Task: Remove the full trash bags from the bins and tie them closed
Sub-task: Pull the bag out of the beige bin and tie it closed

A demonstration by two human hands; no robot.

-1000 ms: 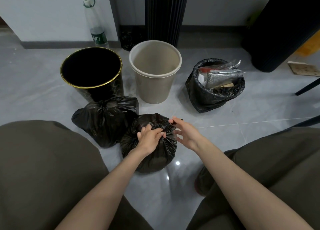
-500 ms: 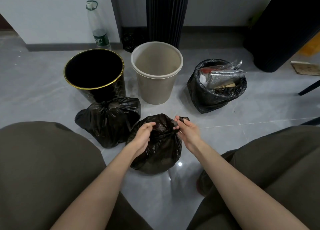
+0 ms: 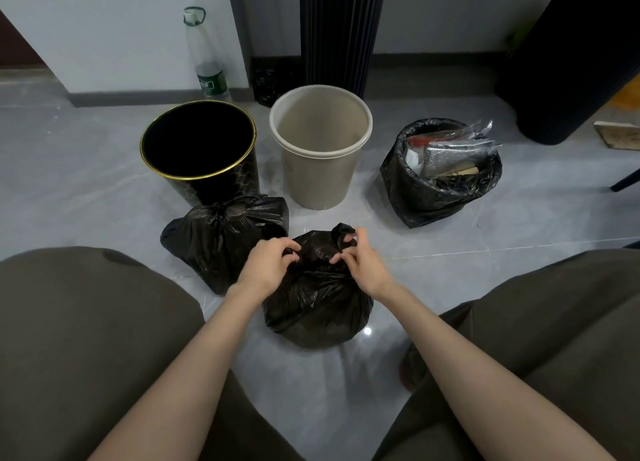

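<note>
Trash bag [image 3: 313, 308] sits on the floor [image 3: 450, 270] between your knees. Your left hand [image 3: 266, 263] and right hand [image 3: 363, 266] each pinch its bunched top, hiding the neck. A tied bag [image 3: 221, 242] crowds its left; open floor lies right.

- bags [image 3: 317, 308]: thin black plastic, glossy, crinkled
- black bin [image 3: 207, 180]: glossy, gold rim
- beige bin [image 3: 320, 169]: matt plastic
- floor [image 3: 86, 183]: polished grey tile
- bottle [image 3: 206, 55]: clear plastic
</note>
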